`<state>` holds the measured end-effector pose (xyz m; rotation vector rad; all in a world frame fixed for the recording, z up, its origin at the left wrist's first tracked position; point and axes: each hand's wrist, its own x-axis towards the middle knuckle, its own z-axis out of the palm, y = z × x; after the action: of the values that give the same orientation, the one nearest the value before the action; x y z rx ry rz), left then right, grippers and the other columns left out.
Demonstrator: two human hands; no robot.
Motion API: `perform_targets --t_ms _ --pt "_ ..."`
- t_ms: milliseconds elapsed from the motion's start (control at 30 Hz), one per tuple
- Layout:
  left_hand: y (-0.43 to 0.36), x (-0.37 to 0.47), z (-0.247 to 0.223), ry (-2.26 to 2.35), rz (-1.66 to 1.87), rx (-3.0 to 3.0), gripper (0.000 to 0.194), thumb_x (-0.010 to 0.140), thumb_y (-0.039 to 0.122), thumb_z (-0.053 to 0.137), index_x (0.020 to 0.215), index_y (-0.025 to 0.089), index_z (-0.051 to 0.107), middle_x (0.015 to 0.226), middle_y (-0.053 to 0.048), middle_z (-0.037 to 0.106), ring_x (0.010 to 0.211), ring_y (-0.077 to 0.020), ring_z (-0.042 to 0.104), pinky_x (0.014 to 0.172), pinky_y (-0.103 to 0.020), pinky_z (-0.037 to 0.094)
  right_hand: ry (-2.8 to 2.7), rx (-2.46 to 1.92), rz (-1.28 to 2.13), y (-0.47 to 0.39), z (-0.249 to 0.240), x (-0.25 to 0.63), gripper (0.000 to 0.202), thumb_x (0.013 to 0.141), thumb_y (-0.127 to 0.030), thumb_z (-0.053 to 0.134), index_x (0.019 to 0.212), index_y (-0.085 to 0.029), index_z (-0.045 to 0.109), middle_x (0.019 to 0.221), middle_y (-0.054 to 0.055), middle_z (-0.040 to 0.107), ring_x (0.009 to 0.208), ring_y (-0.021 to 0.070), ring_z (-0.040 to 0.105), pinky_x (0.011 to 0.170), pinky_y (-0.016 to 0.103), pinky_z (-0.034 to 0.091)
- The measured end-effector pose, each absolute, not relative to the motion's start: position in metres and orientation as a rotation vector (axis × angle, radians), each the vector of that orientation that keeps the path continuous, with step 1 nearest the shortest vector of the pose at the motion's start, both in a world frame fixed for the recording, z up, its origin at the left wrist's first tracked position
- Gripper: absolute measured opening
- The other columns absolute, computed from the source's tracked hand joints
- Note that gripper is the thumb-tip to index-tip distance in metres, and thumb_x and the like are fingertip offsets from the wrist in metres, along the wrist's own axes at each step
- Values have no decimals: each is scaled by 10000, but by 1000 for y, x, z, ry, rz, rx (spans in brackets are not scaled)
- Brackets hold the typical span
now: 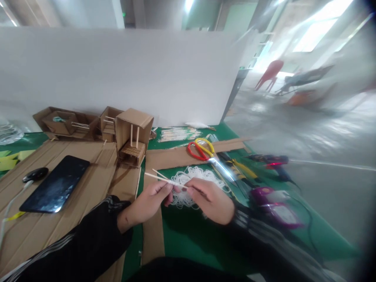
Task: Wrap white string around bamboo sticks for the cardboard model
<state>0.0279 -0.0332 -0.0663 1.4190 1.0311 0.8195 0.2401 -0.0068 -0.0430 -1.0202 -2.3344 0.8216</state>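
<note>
Two thin wooden sticks (155, 176) cross at a narrow angle above the green table. My left hand (155, 196) is closed round them, the thumb pressing where white string appears to wrap the sticks. At their right end my right hand (210, 197) is closed in a pinch; its fingertips touch the stick end or the string, and which one I cannot tell. Behind and below both hands lies a loose tangle of white string (188, 174). Scissors (207, 154) with one red and one yellow handle loop rest just beyond it, blades toward the right.
Cardboard box structures (133, 119) with upright sticks stand at the back left. A black phone (55, 184) lies on cardboard sheets to the left. Several loose sticks (179, 134) lie at the back. Pliers (243, 168), a purple package (276, 207) and a drill-like tool (273, 160) are right.
</note>
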Motion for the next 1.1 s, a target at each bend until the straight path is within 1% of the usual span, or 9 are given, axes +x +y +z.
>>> perform_targets --t_ms 100,267,367,467,567,800,867,1000,1100 --pt "-33 29 -66 1043 814 1417 445 933 473 384 985 115 644 665 -4 520 624 -131 502 630 -268 436 -2355 -989 726 -5 -43 240 319 968 -262 342 781 -178 586 723 34 589 655 148 545 590 262 421" --pt "-34 29 -67 1007 813 1385 436 932 470 395 966 114 645 687 -10 535 635 -128 517 620 -264 442 -2334 -1023 645 -5 -49 240 152 925 -255 445 816 -193 530 776 32 585 661 145 533 580 255 415" --pt "-33 29 -70 970 831 1351 424 930 462 411 955 111 647 698 -13 542 638 -125 523 616 -266 439 -2337 -1077 715 -7 -50 240 107 924 -277 464 864 -204 513 715 -2 584 595 131 528 544 244 398" --pt "-32 29 -73 977 837 1316 425 918 475 432 933 109 648 706 -16 546 640 -125 526 610 -267 438 -2374 -1052 751 -7 -48 240 186 954 -284 403 860 -197 538 682 -3 580 584 132 532 540 245 394" --pt "-31 29 -74 991 829 1308 435 914 489 435 937 109 645 734 -26 561 648 -124 536 616 -266 447 -2369 -991 674 -6 -47 239 259 960 -238 362 784 -187 546 710 21 581 643 143 545 584 254 410" --pt "-33 29 -75 1009 820 1320 436 924 487 411 975 120 640 852 -62 609 693 -131 580 615 -259 464 -2300 -1109 717 -7 -51 239 53 903 -261 482 880 -214 484 657 -31 558 554 131 522 527 244 385" --pt "-33 29 -75 1010 818 1322 435 923 485 414 962 116 641 843 -62 607 698 -135 583 613 -261 467 -2320 -1103 758 -8 -50 239 77 918 -272 459 915 -210 505 646 -32 561 552 132 524 529 245 386" --pt "-33 30 -75 1013 843 1297 425 918 478 430 974 114 643 856 -65 603 713 -142 588 622 -271 467 -2353 -1012 699 -7 -49 239 216 943 -224 381 818 -192 554 730 22 596 660 149 552 602 260 414" --pt "-33 30 -76 1011 831 1283 421 915 477 438 974 116 646 838 -60 608 708 -141 583 629 -274 462 -2336 -1053 671 -6 -51 239 116 908 -223 443 821 -198 516 711 10 581 608 142 524 562 254 397"
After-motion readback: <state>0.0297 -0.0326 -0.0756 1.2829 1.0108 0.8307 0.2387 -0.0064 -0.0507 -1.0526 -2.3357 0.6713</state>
